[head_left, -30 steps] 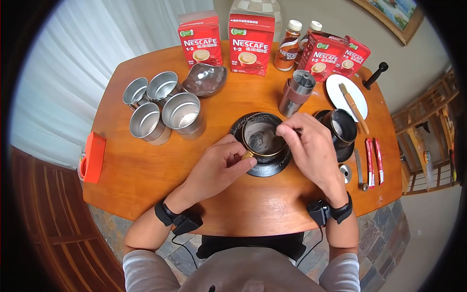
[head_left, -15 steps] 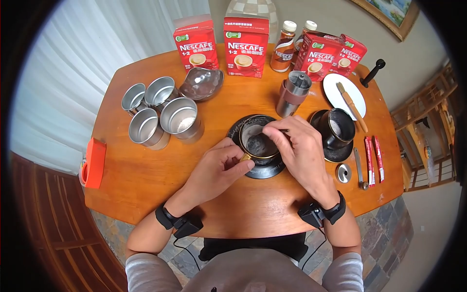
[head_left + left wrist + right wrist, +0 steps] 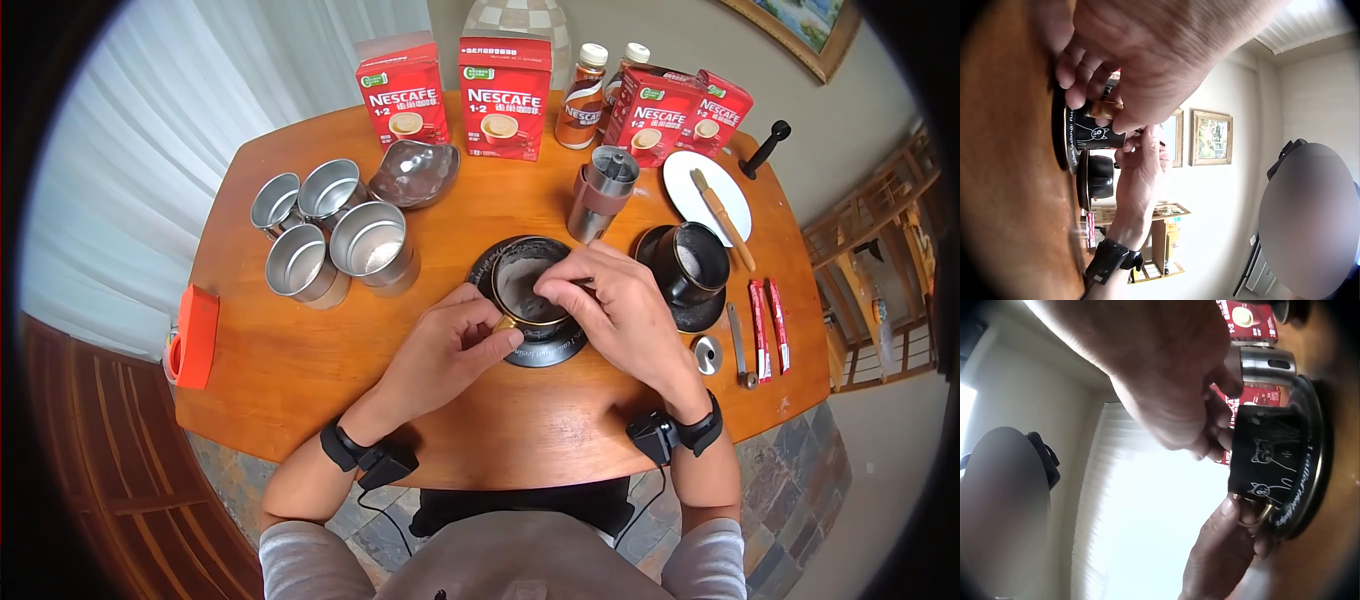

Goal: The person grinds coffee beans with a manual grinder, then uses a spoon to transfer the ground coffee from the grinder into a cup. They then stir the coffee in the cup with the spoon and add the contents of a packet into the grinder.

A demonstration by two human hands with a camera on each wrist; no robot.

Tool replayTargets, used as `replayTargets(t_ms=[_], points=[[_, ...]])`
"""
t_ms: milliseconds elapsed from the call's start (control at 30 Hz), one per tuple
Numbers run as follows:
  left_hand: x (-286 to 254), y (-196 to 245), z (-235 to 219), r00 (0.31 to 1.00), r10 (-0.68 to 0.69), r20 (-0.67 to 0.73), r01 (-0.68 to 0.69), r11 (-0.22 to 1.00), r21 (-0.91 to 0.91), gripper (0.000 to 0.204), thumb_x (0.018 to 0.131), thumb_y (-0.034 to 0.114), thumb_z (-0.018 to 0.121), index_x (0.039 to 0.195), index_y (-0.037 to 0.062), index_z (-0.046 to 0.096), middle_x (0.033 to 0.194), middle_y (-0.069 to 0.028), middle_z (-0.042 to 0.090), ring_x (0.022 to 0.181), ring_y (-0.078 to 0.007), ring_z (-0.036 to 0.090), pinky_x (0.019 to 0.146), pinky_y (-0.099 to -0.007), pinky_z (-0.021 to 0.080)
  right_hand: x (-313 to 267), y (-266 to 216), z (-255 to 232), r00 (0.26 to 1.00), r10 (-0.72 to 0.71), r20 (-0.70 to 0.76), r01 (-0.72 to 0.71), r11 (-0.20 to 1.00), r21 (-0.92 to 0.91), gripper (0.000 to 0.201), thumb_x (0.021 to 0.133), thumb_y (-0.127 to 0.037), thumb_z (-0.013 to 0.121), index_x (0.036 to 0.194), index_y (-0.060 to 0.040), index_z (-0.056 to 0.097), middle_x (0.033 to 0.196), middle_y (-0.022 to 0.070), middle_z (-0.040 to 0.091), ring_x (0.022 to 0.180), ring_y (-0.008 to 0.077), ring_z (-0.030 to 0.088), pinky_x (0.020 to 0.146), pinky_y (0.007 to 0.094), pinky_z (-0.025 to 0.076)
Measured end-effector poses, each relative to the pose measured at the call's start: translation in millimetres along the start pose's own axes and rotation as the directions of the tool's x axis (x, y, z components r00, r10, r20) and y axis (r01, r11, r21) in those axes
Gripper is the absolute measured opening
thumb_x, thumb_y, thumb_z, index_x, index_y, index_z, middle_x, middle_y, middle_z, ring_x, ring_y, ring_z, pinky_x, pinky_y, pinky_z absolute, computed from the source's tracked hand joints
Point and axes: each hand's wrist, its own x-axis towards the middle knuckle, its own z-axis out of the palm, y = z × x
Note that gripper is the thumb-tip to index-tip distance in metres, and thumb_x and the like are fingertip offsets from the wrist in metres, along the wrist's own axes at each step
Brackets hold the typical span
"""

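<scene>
A black cup (image 3: 519,272) with a gold rim and white cat drawings stands on a black saucer (image 3: 545,354) edged with white lettering. My left hand (image 3: 452,343) pinches the cup's gold handle (image 3: 1260,515) between thumb and fingers. Over the cup's right rim, my right hand (image 3: 619,305) pinches a thin dark utensil (image 3: 586,281); its lower end is hidden by the fingers and cup. Greyish powdery or frothy matter coats the inside of the cup. In the left wrist view, the right fingertips (image 3: 1151,134) are right above the cup's mouth.
A coffee grinder (image 3: 604,190) stands behind the cup, a second black cup (image 3: 690,285) to the right. Several metal cups (image 3: 372,240) are at left. Nescafé boxes (image 3: 505,105) line the back. A brush (image 3: 728,225) lies on a white plate (image 3: 684,175).
My right hand has moved left across the cup's mouth, then slightly toward me. The dark patch in the cup has given way to a more even grey. The left hand keeps its grip on the handle.
</scene>
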Motion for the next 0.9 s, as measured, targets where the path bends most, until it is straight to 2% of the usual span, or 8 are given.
replayTargets(t_ms=[67, 167, 267, 467, 533, 633, 733, 900], points=[[-0.3, -0.9, -0.3, 1.0, -0.001, -0.001, 0.001, 1.0, -0.005, 0.026, 0.097, 0.018, 0.078, 0.087, 0.0002, 0.062, 0.085, -0.0023, 0.048, 0.069, -0.0111, 0.046, 0.061, -0.0303, 0.039, -1.0, -2.8, -2.2, 0.999, 0.047, 0.014, -0.047, 0.997, 0.054, 0.01, 0.095, -0.011, 0.074, 0.097, -0.0014, 0.073, 0.09, 0.0122, 0.072, 0.085, 0.0334, 0.067, 0.073, 0.0416, 0.054], [0.0, -3.1, 0.1, 1.0, 0.002, 0.002, -0.002, 1.0, 0.005, 0.026, 0.097, 0.018, 0.078, 0.087, 0.0003, 0.063, 0.086, -0.0021, 0.048, 0.069, -0.0111, 0.046, 0.061, -0.0303, 0.039, -1.0, 0.5, 4.8, 0.997, -0.041, -0.063, 0.035, 0.995, -0.096, 0.01, 0.095, -0.011, 0.073, 0.098, -0.0017, 0.073, 0.092, 0.0116, 0.072, 0.088, 0.0331, 0.067, 0.074, 0.0421, 0.055], [-0.1, -2.1, -0.3, 1.0, 0.007, -0.002, -0.007, 1.0, 0.019, 0.025, 0.097, 0.018, 0.078, 0.087, 0.0004, 0.063, 0.086, -0.002, 0.049, 0.069, -0.011, 0.047, 0.061, -0.0301, 0.039, -1.7, 0.6, -1.6, 0.995, -0.072, 0.076, 0.072, 0.997, -0.002, 0.01, 0.094, -0.01, 0.073, 0.101, -0.003, 0.073, 0.092, 0.0104, 0.07, 0.088, 0.0322, 0.066, 0.074, 0.042, 0.054], [-0.4, -1.5, -0.1, 1.0, 0.0, 0.014, 0.0, 1.0, -0.008, 0.024, 0.099, 0.017, 0.077, 0.089, 0.0003, 0.063, 0.09, -0.0007, 0.048, 0.071, -0.0089, 0.046, 0.063, -0.0283, 0.039, 0.6, -4.6, -10.1, 0.985, -0.152, 0.079, 0.166, 0.962, -0.218, 0.014, 0.09, -0.008, 0.074, 0.103, -0.0045, 0.071, 0.097, 0.0078, 0.065, 0.089, 0.0298, 0.062, 0.072, 0.0422, 0.054], [-1.8, -0.4, -2.2, 0.999, -0.018, 0.048, 0.018, 1.0, 0.005, 0.019, 0.101, 0.013, 0.074, 0.094, 0.0005, 0.061, 0.097, 0.002, 0.047, 0.077, -0.0049, 0.044, 0.065, -0.0248, 0.038, 1.0, -6.0, -12.2, 0.974, -0.19, 0.124, 0.217, 0.941, -0.26, 0.014, 0.088, -0.007, 0.074, 0.101, -0.004, 0.071, 0.098, 0.0071, 0.064, 0.091, 0.029, 0.062, 0.072, 0.0417, 0.054], [-1.1, -5.4, -0.9, 0.999, -0.001, 0.041, 0.001, 1.0, 0.011, 0.019, 0.101, 0.013, 0.074, 0.095, 0.0004, 0.062, 0.096, 0.0024, 0.046, 0.076, -0.0048, 0.043, 0.064, -0.0248, 0.038, 0.8, -10.9, -18.9, 0.962, -0.207, 0.181, 0.257, 0.909, -0.327, 0.015, 0.086, -0.007, 0.074, 0.1, -0.0037, 0.07, 0.098, 0.0066, 0.062, 0.093, 0.0281, 0.061, 0.073, 0.0407, 0.054], [0.2, -1.3, 0.2, 1.0, 0.012, 0.003, -0.012, 1.0, -0.004, 0.027, 0.098, 0.019, 0.077, 0.088, -0.0013, 0.063, 0.086, -0.0034, 0.047, 0.068, -0.012, 0.047, 0.061, -0.031, 0.04, 0.9, -17.9, -25.6, 0.951, -0.193, 0.241, 0.273, 0.892, -0.36, 0.015, 0.087, -0.007, 0.074, 0.101, -0.0035, 0.069, 0.096, 0.0073, 0.061, 0.092, 0.0285, 0.061, 0.075, 0.0405, 0.054], [-0.2, -0.1, -0.7, 1.0, 0.016, 0.014, -0.016, 1.0, -0.004, 0.026, 0.099, 0.019, 0.076, 0.089, -0.0011, 0.063, 0.087, -0.004, 0.047, 0.069, -0.0123, 0.047, 0.062, -0.0314, 0.041, 4.3, -17.4, -24.8, 0.969, -0.154, 0.193, 0.209, 0.928, -0.309, 0.012, 0.091, -0.007, 0.072, 0.102, -0.0033, 0.069, 0.094, 0.0094, 0.06, 0.09, 0.0302, 0.061, 0.075, 0.0418, 0.053]])
